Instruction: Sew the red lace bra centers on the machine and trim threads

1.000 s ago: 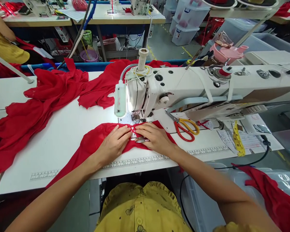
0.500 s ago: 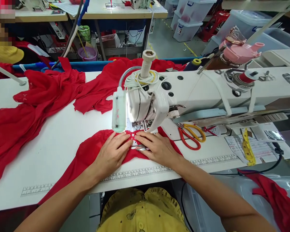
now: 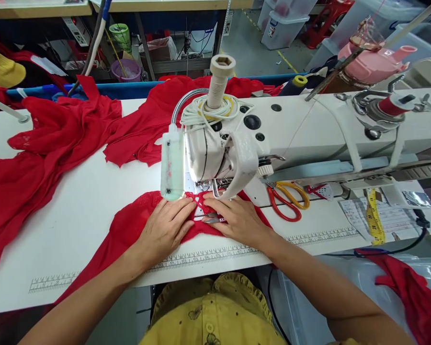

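A red lace-edged garment piece (image 3: 129, 225) lies under the head of the white sewing machine (image 3: 215, 158), its edge at the presser foot (image 3: 215, 184). My left hand (image 3: 167, 223) rests flat on the fabric left of the needle area, fingers stretched forward and holding nothing. My right hand (image 3: 237, 218) presses the fabric on the other side. Thread snips (image 3: 213, 219) are tucked in that hand, their metal blades sticking out to the left between the fingers; their handle is hidden. Between the hands a white-backed gap shows in the red lace.
Red garments (image 3: 53, 139) spread over the table's left and back. Scissors with red and yellow handles (image 3: 289, 201) lie right of the machine head, near a yellow tape measure (image 3: 374, 218) on paper. A printed ruler (image 3: 208, 255) runs along the front edge. A co-worker's yellow sleeve (image 3: 3, 67) shows at far left.
The head view has shifted slightly, with the background moving up. Both hands stay on the fabric at the presser foot; the snips' blades show a little more.
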Demonstrator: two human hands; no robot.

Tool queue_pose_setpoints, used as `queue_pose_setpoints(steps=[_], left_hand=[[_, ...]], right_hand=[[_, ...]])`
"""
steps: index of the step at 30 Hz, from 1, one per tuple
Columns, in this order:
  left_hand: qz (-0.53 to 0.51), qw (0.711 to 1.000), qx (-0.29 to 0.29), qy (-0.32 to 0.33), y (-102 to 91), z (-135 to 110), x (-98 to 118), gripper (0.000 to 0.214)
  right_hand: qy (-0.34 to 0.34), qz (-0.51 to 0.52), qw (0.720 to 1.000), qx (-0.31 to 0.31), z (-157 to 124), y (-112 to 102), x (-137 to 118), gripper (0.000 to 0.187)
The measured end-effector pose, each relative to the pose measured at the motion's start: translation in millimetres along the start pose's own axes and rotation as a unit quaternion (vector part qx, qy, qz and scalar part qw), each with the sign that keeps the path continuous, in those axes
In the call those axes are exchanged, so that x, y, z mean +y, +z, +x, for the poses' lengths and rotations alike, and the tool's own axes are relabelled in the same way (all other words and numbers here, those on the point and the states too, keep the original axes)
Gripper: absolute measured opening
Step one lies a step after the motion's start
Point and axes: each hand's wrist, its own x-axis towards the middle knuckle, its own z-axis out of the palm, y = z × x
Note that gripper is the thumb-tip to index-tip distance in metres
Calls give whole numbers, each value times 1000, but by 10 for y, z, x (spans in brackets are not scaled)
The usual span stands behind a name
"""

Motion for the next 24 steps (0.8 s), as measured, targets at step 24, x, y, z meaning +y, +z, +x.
queue_pose_setpoints(steps=[24], left_hand=[[34,999,-24,7,-61,84,46,37]], right_hand=[[-98,22,971,218,4,69,14,24]])
